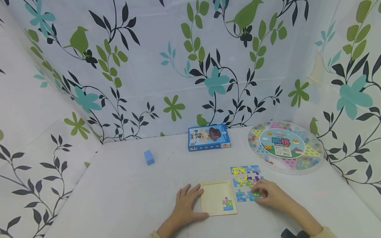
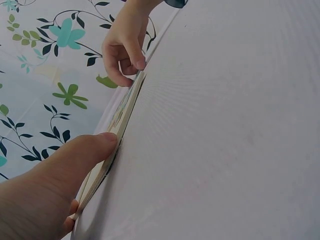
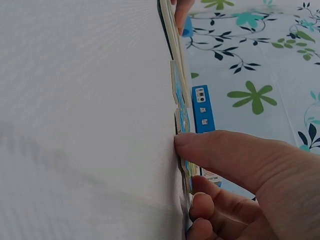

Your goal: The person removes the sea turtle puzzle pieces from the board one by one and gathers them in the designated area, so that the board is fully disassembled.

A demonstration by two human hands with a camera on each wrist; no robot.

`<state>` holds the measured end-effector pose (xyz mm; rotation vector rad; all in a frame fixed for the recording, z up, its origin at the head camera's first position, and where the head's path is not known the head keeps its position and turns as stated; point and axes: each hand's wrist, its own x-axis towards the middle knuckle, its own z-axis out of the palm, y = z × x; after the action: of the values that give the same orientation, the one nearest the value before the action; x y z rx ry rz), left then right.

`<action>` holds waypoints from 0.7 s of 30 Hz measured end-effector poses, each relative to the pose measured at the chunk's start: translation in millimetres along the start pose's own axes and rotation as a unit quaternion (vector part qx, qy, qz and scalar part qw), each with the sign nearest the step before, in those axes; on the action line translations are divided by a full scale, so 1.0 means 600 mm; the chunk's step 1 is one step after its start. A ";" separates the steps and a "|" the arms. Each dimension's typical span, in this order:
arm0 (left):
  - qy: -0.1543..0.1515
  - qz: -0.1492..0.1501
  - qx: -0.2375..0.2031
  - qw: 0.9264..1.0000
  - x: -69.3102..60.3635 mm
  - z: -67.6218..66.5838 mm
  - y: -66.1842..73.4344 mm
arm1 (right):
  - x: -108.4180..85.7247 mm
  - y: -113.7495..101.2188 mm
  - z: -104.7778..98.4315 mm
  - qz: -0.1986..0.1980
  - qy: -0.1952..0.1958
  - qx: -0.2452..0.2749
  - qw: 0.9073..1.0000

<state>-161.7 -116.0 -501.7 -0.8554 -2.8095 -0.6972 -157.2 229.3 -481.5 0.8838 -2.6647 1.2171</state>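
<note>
A square wooden puzzle tray (image 1: pixel 210 195) lies on the white table with one joined puzzle piece (image 1: pixel 228 204) in its lower right corner. My left hand (image 1: pixel 187 205) holds the tray at its left side, thumb at the near edge and fingers spread along the left edge; the left wrist view shows the thumb (image 2: pixel 85 155) against the rim. Right of the tray, several colourful jigsaw pieces (image 1: pixel 240 181) lie in a loose grid. My right hand (image 1: pixel 272 195) pinches a piece (image 3: pixel 187 167) at the grid's near right corner, between thumb and index finger, which partly cover it.
Behind the tray lies a blue game box (image 1: pixel 209 138). A round clear-lidded Chinese checkers set (image 1: pixel 285 147) sits at the back right. To the left stands a small blue block (image 1: pixel 149 157). Patterned cloth (image 1: pixel 143 72) hangs behind the table and at both sides.
</note>
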 end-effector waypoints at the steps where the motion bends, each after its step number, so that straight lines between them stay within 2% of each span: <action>1: 0.002 0.002 -0.001 1.000 0.000 -0.001 0.000 | 0.000 -0.001 0.000 -0.002 0.000 0.000 1.000; 4: 0.003 0.004 -0.005 1.000 0.000 -0.003 0.001 | 0.001 -0.002 0.000 -0.008 0.002 0.003 1.000; 10: -0.012 -0.014 -0.006 1.000 0.000 -0.003 0.003 | 0.004 -0.001 0.004 -0.024 0.026 -0.017 0.999; 13: -0.009 -0.011 -0.003 1.000 0.001 -0.003 0.004 | 0.011 -0.011 0.006 -0.037 0.044 -0.025 0.998; 21: -0.007 -0.008 -0.006 1.000 0.001 -0.002 0.003 | 0.038 -0.048 0.020 -0.084 0.072 -0.005 0.994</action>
<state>-161.2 -114.8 -499.6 -0.8448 -2.8296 -0.7133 -158.7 195.1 -463.6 0.9563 -2.4286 1.1806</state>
